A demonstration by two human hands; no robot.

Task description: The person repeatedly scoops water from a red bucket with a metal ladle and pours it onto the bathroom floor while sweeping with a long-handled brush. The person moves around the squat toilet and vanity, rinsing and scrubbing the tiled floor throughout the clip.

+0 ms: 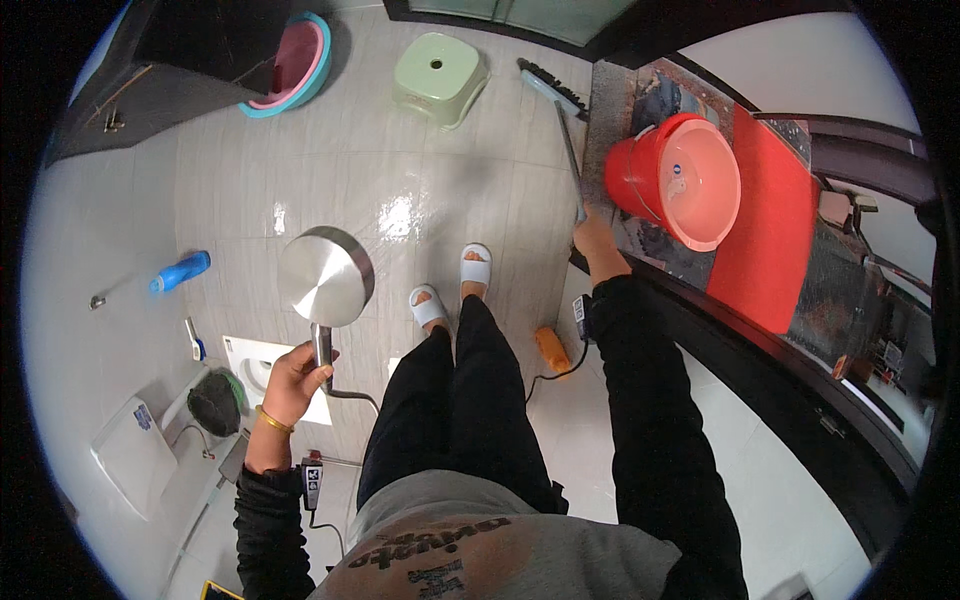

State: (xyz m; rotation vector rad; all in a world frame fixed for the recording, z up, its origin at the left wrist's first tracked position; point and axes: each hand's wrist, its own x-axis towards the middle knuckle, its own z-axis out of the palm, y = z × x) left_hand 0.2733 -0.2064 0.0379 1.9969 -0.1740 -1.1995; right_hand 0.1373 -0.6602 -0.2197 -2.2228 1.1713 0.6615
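Note:
My left hand (294,382) is closed around the handle of a round metal shower head (328,276), its polished back turned up towards me. A grey hose (354,394) runs from the handle towards my legs. With my right hand (600,244) I grip the upper end of a long grey handle, which leads down to a floor brush (551,86). Dark bristles on the brush lie against the floor by the door threshold. Wet, shiny patches show on the tiled floor (345,187) before my slippers (475,262).
A green plastic stool (439,71) and nested basins (307,67) stand at the far side. Beyond the threshold are a red bucket with a pink basin (701,187) and a red mat (772,225). On the left are a blue bottle (180,271), a squat toilet (244,360) and a lined bin (215,403).

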